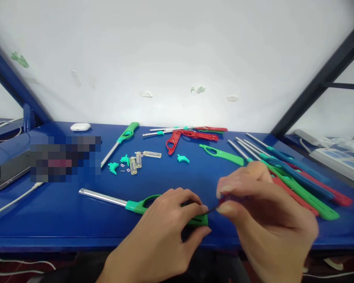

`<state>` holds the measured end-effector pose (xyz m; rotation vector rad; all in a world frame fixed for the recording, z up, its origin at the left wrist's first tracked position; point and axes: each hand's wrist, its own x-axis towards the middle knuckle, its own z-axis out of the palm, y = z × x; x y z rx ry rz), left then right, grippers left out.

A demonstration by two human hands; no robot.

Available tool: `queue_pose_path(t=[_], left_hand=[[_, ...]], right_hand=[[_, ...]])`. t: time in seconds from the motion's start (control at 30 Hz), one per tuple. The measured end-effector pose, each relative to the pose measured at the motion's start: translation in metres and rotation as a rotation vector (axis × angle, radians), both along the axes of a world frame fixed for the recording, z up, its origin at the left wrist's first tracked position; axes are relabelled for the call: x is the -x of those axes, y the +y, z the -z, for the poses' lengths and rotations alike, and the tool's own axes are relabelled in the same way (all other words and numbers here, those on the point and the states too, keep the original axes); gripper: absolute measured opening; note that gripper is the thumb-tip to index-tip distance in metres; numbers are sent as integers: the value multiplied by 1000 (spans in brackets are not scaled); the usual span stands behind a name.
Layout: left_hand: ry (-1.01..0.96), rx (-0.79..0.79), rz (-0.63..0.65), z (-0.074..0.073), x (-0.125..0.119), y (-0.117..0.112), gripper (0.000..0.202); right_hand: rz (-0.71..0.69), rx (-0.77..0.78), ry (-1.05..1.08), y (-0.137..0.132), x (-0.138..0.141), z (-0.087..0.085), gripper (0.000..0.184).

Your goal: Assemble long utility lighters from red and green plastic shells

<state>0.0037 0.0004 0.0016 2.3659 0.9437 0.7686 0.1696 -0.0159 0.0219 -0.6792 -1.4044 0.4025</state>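
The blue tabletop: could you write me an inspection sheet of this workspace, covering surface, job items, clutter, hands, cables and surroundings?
Surface: blue tabletop, with loose parts scattered across it.
Job items: green lighter near the front edge; several lighters at right; red casing pieces, teal triggers and clear tanks farther back.
Clutter: white earbud case and phone at left; what lies beside the phone is masked.
Hands: left hand holds the green lighter; right hand pinches a thin dark tool near its handle end.
Cables: white cable at left; others below the tabletop.
Surroundings: marked white wall; frame bars both sides.
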Motion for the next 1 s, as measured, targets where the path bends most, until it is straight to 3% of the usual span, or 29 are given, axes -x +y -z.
queue_pose_path(t=[0.1, 0.2, 0.43, 0.67, 0.83, 1.0], left_hand=[[5, 6, -11, -1, 0, -1, 18], [17, -5, 2, 0, 0, -1, 21], [37, 45, 3, -4, -1, 0, 18], [49, 19, -15, -2, 0, -1, 21], [9, 11, -15, 3, -1, -1, 19], [9, 14, -18, 2, 1, -2, 22]], right_hand=[[-148, 130, -92, -5, -7, 1, 27], [-207, 126, -92, -6, -12, 2, 36], [105, 32, -94, -8, 9, -4, 35], [-13, 236, -319, -19, -2, -16, 37], [157, 210, -161, -13, -1, -15, 32], [208, 186, -163, -12, 6, -14, 22]])
